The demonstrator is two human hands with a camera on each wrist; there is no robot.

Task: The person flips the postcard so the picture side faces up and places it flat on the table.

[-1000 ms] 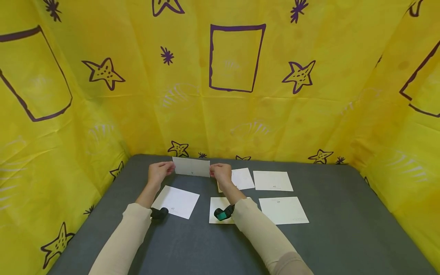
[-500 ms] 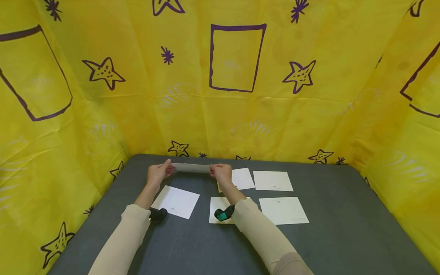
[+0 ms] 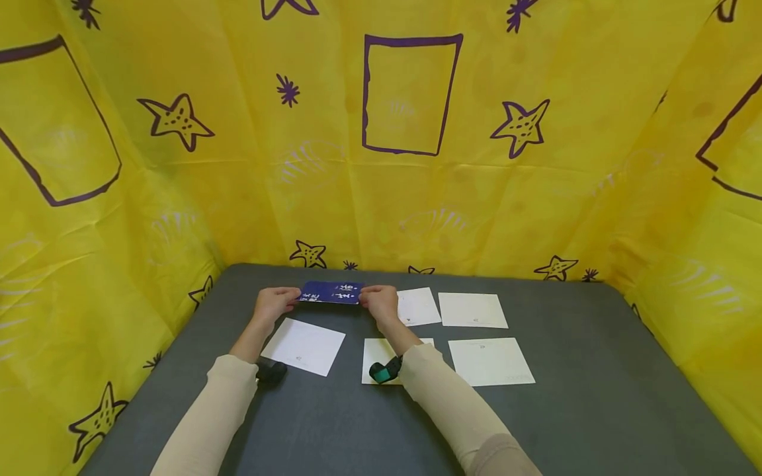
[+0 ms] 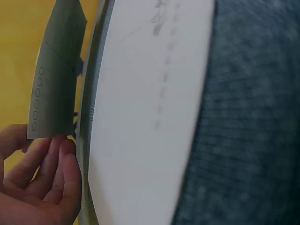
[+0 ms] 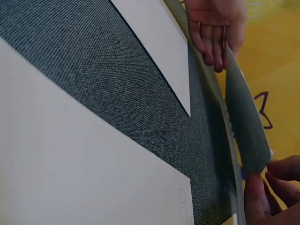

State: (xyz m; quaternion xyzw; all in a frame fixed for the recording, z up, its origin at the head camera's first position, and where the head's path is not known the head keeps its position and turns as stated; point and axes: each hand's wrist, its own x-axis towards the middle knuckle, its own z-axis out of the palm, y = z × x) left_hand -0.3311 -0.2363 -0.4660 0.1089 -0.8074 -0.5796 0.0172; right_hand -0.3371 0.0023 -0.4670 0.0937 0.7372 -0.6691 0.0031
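Just turned, card (image 3: 331, 293): pale back toward head camera a second ago, almost edge-on at half a second, now blue face with white characters. Located left of centre in head frame, toward far edge of bench (image 3: 333, 423). Probable meaning for the work: turn-over past halfway, blue face now brought into view. Apparently held off bench, not lying flat. Pale back visible in both wrist views; row of small printed ovals at left of left wrist frame.

At left end, left hand (image 3: 277, 302): narrow, pinching short edge, fingers loosely bent. At right end, right hand (image 3: 381, 303): likewise narrow, pinching between thumb and fingers at lower right of right wrist frame.

Farther out, pale side up: left sheet (image 3: 305, 346) below card, centre sheet (image 3: 378, 347) partly under right wrist, upper sheet (image 3: 419, 306) just beside right hand, corner sheet (image 3: 473, 310) and lower sheet (image 3: 491, 361) right of centre. No clear shift in any of these. Behind, across upper frame: yellow cloth (image 3: 244, 198).
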